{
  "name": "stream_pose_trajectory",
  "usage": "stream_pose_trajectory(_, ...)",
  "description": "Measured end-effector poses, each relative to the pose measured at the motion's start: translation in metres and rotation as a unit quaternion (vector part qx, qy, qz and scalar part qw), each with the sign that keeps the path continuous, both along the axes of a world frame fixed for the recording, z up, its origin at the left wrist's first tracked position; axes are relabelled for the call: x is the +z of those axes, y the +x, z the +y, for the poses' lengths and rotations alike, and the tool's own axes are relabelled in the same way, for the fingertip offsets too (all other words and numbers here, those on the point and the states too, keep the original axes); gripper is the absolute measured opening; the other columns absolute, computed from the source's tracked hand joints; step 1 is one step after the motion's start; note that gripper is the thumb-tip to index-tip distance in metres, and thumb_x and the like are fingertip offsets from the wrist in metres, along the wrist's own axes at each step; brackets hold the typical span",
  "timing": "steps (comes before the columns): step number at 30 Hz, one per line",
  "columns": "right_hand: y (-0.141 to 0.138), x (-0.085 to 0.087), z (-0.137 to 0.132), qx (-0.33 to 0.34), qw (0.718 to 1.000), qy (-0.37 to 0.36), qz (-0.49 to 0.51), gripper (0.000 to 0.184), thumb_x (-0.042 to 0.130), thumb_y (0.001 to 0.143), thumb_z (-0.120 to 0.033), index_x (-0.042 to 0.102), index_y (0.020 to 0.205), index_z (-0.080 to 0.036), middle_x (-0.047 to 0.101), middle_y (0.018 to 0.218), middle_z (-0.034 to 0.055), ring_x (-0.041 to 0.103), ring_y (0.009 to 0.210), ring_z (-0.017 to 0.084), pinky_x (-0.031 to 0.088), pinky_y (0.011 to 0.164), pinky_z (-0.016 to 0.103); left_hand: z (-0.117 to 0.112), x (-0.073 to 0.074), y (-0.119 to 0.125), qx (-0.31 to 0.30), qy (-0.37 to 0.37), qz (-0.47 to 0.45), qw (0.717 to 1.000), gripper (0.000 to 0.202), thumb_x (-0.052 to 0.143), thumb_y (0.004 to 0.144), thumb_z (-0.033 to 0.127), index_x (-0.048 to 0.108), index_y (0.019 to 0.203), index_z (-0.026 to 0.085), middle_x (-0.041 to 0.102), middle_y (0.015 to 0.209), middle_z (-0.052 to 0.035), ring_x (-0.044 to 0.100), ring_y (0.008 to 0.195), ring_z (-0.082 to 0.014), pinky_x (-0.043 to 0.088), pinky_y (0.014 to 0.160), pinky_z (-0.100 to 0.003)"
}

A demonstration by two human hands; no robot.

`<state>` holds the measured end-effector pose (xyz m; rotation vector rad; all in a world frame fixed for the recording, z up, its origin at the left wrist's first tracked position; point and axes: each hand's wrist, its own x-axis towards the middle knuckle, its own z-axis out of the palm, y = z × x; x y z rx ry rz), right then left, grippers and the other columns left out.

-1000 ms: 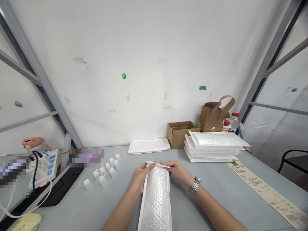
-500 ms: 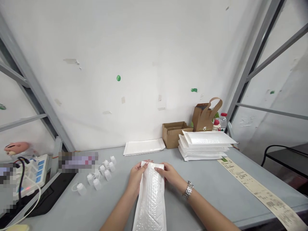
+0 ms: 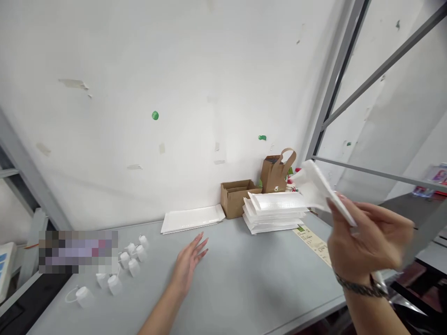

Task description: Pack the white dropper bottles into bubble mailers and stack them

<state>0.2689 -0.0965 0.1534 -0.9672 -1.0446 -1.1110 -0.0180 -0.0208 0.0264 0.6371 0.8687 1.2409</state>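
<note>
My right hand (image 3: 366,242), with a metal watch band on the wrist, is raised at the right. Its fingers pinch a white bubble mailer (image 3: 316,184), seen partly edge-on. My left hand (image 3: 188,263) is empty, with its fingers stretched out above the grey table (image 3: 230,288). Beyond the left fingertips a few flat white mailers (image 3: 192,218) lie against the wall. A pile of white bubble mailers (image 3: 274,216) stands to the left of the raised mailer, which partly covers it from view.
Several small white capped bottles (image 3: 114,284) stand on the left of the table. An open cardboard box (image 3: 232,202) and a brown paper bag (image 3: 274,177) are at the back. A long printed paper strip (image 3: 314,244) lies at the right, beside a metal frame (image 3: 335,88).
Both hands held the bubble mailer upright at the middle. The left hand has let go, and the right hand has carried the mailer up and right. The view has turned right.
</note>
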Motion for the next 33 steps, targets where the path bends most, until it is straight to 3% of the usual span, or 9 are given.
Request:
stream_pose_trajectory(2,0.011,-0.004,0.019,-0.055,0.989,-0.048,-0.127,0.045,0.061,0.075,-0.008,0.060,0.113,-0.030,0.056,0.090,0.0033,0.048,0.063,0.011,0.041,0.060,0.026,0.004,-0.002,-0.001,0.017,-0.005,-0.016,1.000,0.018,0.049,0.084,0.018,0.067,0.089,0.017,0.051,0.129,-0.0079,0.050,0.116,-0.0229,0.037,0.102,-0.040)
stream_pose_trajectory(5,0.024,-0.026,0.062,-0.109,0.954,-0.179,-0.213,0.039,0.049,0.080,-0.006,0.061,0.112,-0.025,0.058,0.092,0.0059,0.046,0.064,0.012,0.040,0.061,0.025,0.009,-0.005,-0.004,0.043,-0.003,-0.046,0.998,0.019,0.047,0.084,0.012,0.067,0.084,0.012,0.059,0.120,-0.0123,0.052,0.114,-0.0210,0.039,0.102,-0.035)
stream_pose_trajectory(9,0.030,-0.067,0.115,-0.106,0.909,-0.325,-0.239,0.036,0.038,0.084,-0.006,0.063,0.105,-0.021,0.059,0.092,0.0094,0.049,0.072,0.016,0.041,0.064,0.028,0.012,-0.007,-0.008,0.064,0.000,-0.071,0.995,0.019,0.048,0.082,0.008,0.066,0.081,0.012,0.066,0.108,-0.0120,0.054,0.111,-0.0202,0.038,0.103,-0.035)
stream_pose_trajectory(12,0.027,-0.088,0.134,-0.087,0.892,-0.387,-0.219,0.034,0.038,0.085,-0.011,0.061,0.108,-0.020,0.059,0.096,0.0110,0.050,0.076,0.019,0.040,0.068,0.031,0.012,-0.005,-0.008,0.072,-0.003,-0.073,0.995,0.020,0.047,0.082,0.006,0.066,0.079,0.011,0.067,0.104,-0.0124,0.056,0.110,-0.0210,0.038,0.104,-0.036)
stream_pose_trajectory(19,0.030,-0.107,0.123,-0.043,0.924,-0.349,-0.147,0.041,0.044,0.081,-0.017,0.051,0.122,-0.020,0.054,0.108,0.0118,0.053,0.086,0.020,0.034,0.086,0.038,0.013,-0.005,-0.009,0.065,0.003,-0.078,0.995,0.020,0.047,0.082,0.008,0.066,0.075,0.011,0.068,0.101,-0.0112,0.058,0.107,-0.0209,0.040,0.102,-0.035)
stream_pose_trajectory(27,0.033,-0.117,0.104,-0.042,0.957,-0.270,-0.098,0.044,0.046,0.079,-0.016,0.049,0.123,-0.021,0.054,0.104,0.0108,0.052,0.091,0.021,0.032,0.089,0.039,0.015,-0.013,-0.010,0.052,0.019,-0.075,0.996,0.018,0.049,0.081,0.010,0.067,0.077,0.012,0.068,0.103,-0.0107,0.056,0.110,-0.0197,0.038,0.104,-0.033)
stream_pose_trajectory(30,0.022,-0.118,0.104,-0.078,0.966,-0.246,0.001,0.039,0.044,0.083,-0.023,0.050,0.121,-0.020,0.050,0.112,0.0139,0.046,0.105,0.027,0.028,0.094,0.048,0.014,-0.011,-0.009,0.055,0.013,-0.077,0.995,0.020,0.048,0.081,0.009,0.067,0.074,0.012,0.069,0.100,-0.0109,0.056,0.110,-0.0195,0.038,0.103,-0.032)
stream_pose_trajectory(33,0.016,-0.122,0.109,-0.091,0.955,-0.266,0.095,0.037,0.036,0.087,-0.027,0.050,0.120,-0.019,0.048,0.117,0.0156,0.044,0.109,0.030,0.025,0.095,0.055,0.013,-0.007,-0.009,0.058,0.011,-0.082,0.995,0.021,0.047,0.081,0.009,0.066,0.073,0.012,0.069,0.099,-0.0113,0.056,0.109,-0.0199,0.040,0.102,-0.032)
